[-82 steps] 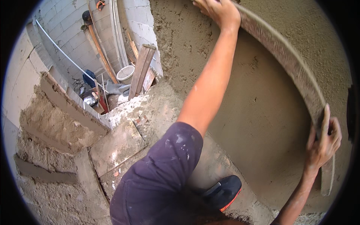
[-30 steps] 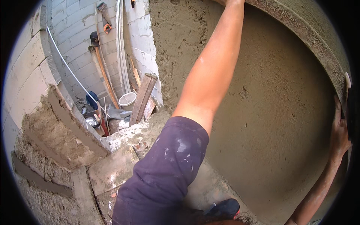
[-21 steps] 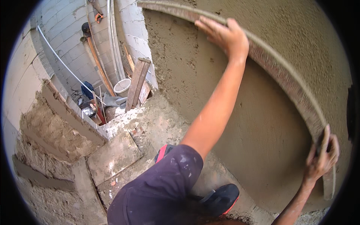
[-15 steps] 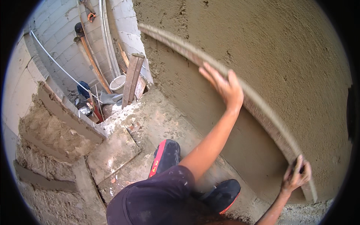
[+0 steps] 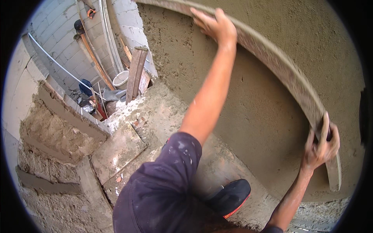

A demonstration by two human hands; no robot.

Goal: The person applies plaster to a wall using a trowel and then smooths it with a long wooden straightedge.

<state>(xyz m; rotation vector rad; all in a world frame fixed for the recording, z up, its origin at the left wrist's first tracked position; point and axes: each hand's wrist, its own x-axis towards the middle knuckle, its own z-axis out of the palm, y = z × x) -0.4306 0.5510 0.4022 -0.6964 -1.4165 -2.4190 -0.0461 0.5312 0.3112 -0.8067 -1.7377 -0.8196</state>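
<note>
A long plasterer's straightedge point(image 5: 279, 66), caked grey with mortar, lies against the freshly rendered wall point(image 5: 248, 97) and looks curved in this lens. My left hand point(image 5: 219, 29) grips its lower edge toward the far end, fingers stretched along it and thumb up. Near the other end, my right hand point(image 5: 322, 147) is closed around the board, with something dark partly showing under the fingers. Below the board the wet mortar is smoother; above it the surface looks rougher. The board's far end runs out of the picture at the top.
Underfoot is a mortar-spattered ledge point(image 5: 167, 105) with my dark shoe point(image 5: 229, 198) on it. To the left lie a flat board point(image 5: 118, 155) and a mortar-edged recess point(image 5: 58, 128). Farther off are an upright wooden plank point(image 5: 136, 73), a white bucket point(image 5: 121, 79) and a saw point(image 5: 91, 13).
Both hands have slid the straightedge up the wall, uncovering more flattened mortar below it. My left arm reaches farther up, and its sleeve now covers one shoe.
</note>
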